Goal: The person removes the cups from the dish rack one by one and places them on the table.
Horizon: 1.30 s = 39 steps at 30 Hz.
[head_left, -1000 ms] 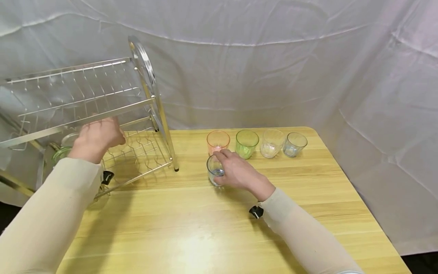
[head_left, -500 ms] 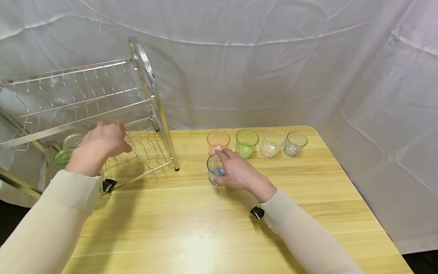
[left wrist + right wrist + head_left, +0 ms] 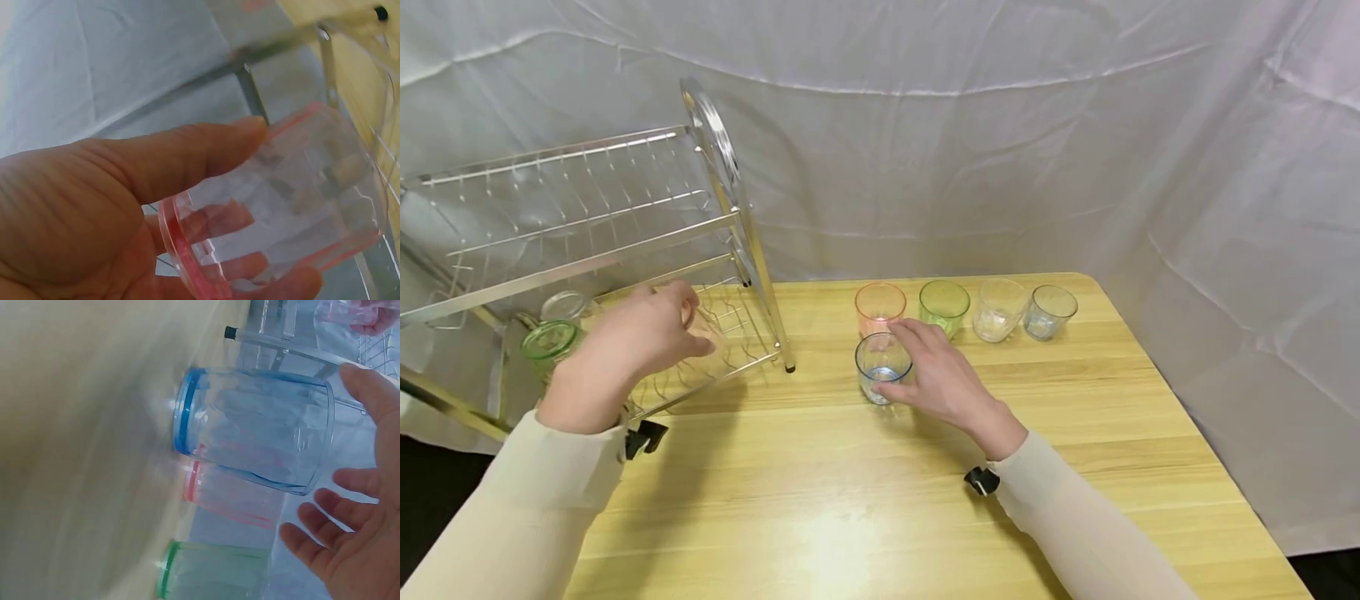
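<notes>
A clear glass with a pink tint (image 3: 294, 200) is gripped by my left hand (image 3: 632, 342), thumb on one side and fingers curled round the other. That hand is at the front of the metal dish rack (image 3: 730, 218), beneath its upper shelf. A blue-tinted glass (image 3: 882, 371) stands upright on the table, mouth up. Around its far right side my right hand (image 3: 943, 375) is spread, and the right wrist view shows a gap between the fingers (image 3: 312, 544) and the glass.
Behind the blue glass, an orange-pink glass (image 3: 880, 304), a green glass (image 3: 944, 307), a clear glass (image 3: 997, 312) and a bluish glass (image 3: 1049, 312) stand in a row. On the rack's lower shelf sit a green glass (image 3: 550, 346) and a clear one (image 3: 567, 305). Grey cloth hangs behind.
My left hand has come forward and right from inside the rack with the pink glass. My right hand has loosened off the blue glass and shifted slightly right.
</notes>
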{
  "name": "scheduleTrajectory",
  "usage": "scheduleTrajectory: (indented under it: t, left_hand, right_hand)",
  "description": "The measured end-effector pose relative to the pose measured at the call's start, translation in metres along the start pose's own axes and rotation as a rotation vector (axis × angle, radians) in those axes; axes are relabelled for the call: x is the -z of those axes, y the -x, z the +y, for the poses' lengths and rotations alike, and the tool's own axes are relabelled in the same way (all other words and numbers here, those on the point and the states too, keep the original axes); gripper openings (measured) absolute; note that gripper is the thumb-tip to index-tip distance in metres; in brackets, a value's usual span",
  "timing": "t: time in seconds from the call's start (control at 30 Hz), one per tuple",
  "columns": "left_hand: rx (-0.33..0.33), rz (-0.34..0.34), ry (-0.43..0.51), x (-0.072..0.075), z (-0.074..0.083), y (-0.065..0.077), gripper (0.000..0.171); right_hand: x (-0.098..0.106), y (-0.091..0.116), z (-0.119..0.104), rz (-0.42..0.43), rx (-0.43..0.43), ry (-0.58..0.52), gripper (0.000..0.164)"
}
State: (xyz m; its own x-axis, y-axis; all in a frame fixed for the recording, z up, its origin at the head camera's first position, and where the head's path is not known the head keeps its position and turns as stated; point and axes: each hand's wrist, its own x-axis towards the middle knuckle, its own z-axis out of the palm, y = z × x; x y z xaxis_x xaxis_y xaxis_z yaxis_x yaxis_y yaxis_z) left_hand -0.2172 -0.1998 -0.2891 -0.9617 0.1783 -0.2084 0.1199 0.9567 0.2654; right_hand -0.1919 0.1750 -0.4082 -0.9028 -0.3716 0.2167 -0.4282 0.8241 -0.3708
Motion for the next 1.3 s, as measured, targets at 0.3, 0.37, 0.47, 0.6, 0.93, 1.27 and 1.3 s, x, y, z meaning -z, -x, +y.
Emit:
scheduleTrajectory:
  t: [0.3,0.37,0.47,0.6,0.93,1.27,1.3]
  left_hand:
    - [-0.096,0.041,0.159,-0.019,0.017,0.020,0.066]
    - [-0.120,0.044,0.232,-0.027,0.021,0.023,0.067]
    - [-0.152,0.042,0.346,-0.039,0.027,0.028,0.069]
    - [-0.187,0.039,0.495,-0.057,0.034,0.032,0.066]
    - [-0.280,-0.018,0.737,-0.105,0.054,0.028,0.070]
    - [-0.301,-0.106,0.941,-0.141,0.079,0.020,0.070]
    - [-0.308,-0.113,0.954,-0.143,0.082,0.019,0.071]
  right_hand:
    - [-0.006,0.011,0.005,0.167,0.130,-0.081,0.087]
    - [-0.006,0.013,0.006,0.191,0.159,-0.095,0.088]
    - [-0.006,0.017,0.008,0.204,0.188,-0.114,0.091]
    - [-0.005,0.022,0.008,0.206,0.210,-0.133,0.096]
    - [0.000,0.033,0.002,0.172,0.287,-0.208,0.106]
    - [0.002,0.039,-0.008,0.130,0.413,-0.286,0.112]
    - [0.002,0.040,-0.009,0.128,0.417,-0.285,0.112]
